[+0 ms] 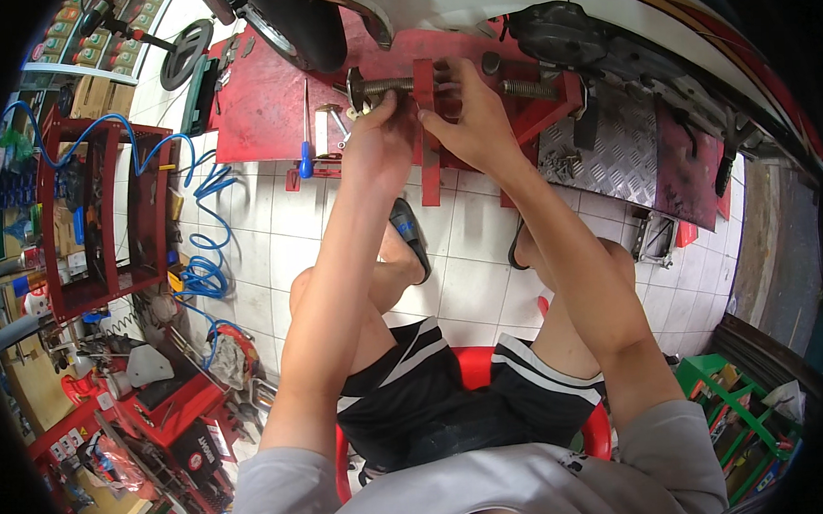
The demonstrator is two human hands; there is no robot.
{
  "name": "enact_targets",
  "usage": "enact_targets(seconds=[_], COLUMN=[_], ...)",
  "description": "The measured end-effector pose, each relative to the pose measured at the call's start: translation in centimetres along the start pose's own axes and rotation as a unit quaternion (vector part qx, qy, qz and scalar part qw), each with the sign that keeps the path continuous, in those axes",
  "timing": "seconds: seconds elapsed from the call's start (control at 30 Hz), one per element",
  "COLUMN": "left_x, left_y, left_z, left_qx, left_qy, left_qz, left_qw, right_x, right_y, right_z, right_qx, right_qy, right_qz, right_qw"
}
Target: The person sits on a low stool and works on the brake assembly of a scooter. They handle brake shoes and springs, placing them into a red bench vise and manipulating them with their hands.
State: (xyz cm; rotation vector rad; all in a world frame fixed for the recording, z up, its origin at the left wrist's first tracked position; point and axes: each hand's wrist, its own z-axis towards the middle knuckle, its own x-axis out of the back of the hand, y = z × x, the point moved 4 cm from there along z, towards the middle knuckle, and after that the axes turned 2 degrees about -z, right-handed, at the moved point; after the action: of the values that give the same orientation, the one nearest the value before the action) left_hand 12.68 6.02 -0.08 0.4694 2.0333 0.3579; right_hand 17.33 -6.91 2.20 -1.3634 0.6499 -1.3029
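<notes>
At the near edge of a red motorcycle lift table, both my hands are at a wheel clamp with a thick threaded screw (389,85). My left hand (383,139) is closed at the screw, its thumb along the near side and its other fingers partly hidden below. An upright red metal bar (429,164) stands across the screw. My right hand (479,116) curls around the right side of this bar, thumb against its near face and fingers bent over the screw. More thread (529,89) shows to the right. A dark round end plate (356,89) caps the screw's left end.
A blue-handled screwdriver (306,159) and a wrench (340,125) lie on the red table (258,117) at left. Above is a motorcycle wheel (305,27). A coiled blue air hose (202,266) and a red rack (107,215) stand left; a green rack (716,400) is right.
</notes>
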Motion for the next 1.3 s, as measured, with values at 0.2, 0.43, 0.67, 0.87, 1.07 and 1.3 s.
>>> enact_targets(seconds=[0.2,0.43,0.67,0.87,1.07,1.3], left_x=[-3.5,-7.0,-7.4,-10.2,-9.2,-3.7], left_y=[2.6,4.4,7.1,7.3,7.0,10.9], left_z=[-4.5,-2.7,0.9,0.3,0.5,2.2], left_qx=[-0.289,-0.455,-0.290,-0.272,-0.348,-0.213], left_qy=[0.005,-0.079,-0.187,-0.201,-0.212,-0.064], left_qz=[0.667,0.863,0.918,0.881,0.901,0.781], left_qw=[0.687,0.205,0.197,0.331,0.146,0.584], right_x=[0.6,0.6,0.6,1.7,1.0,0.8], right_y=[0.3,1.5,1.1,0.3,0.2,0.0], right_z=[0.0,-0.2,-0.7,-0.6,-0.8,-0.4], right_qx=[0.028,-0.042,-0.089,-0.083,-0.057,0.006], right_qy=[-0.030,-0.065,-0.103,-0.092,-0.082,-0.015], right_qz=[-0.042,-0.030,-0.063,-0.075,-0.065,-0.065], right_qw=[0.998,0.997,0.989,0.989,0.993,0.998])
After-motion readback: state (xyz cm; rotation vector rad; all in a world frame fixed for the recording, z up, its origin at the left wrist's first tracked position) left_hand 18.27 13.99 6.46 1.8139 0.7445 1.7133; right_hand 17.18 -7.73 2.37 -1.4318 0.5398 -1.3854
